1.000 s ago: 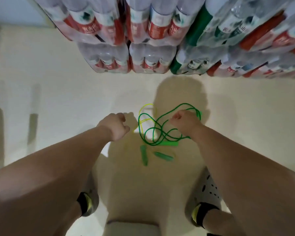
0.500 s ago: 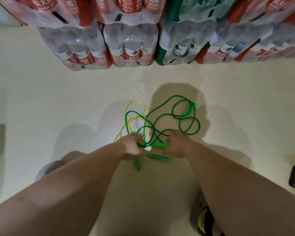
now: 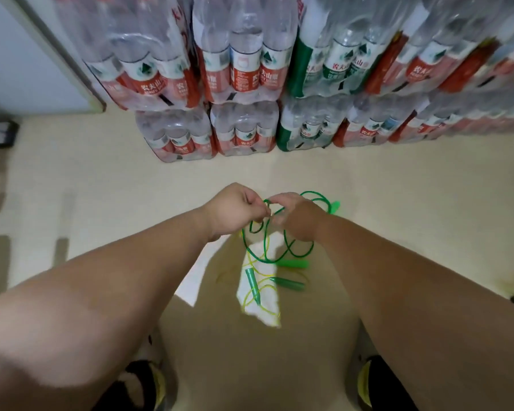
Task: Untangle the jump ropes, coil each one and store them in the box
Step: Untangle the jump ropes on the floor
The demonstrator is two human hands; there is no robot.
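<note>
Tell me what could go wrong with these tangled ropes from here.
1. The left hand and right hand pinch the green rope close together; pulling apart may tighten a crossing instead of freeing it.
2. The yellow rope runs among the green loops and handles below; lifting could drag it along and re-snarl both.

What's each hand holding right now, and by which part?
Both the left hand and the right hand pinch the green jump rope by its thin cord, close together at the top of the tangle. Neither grips a handle.
</note>
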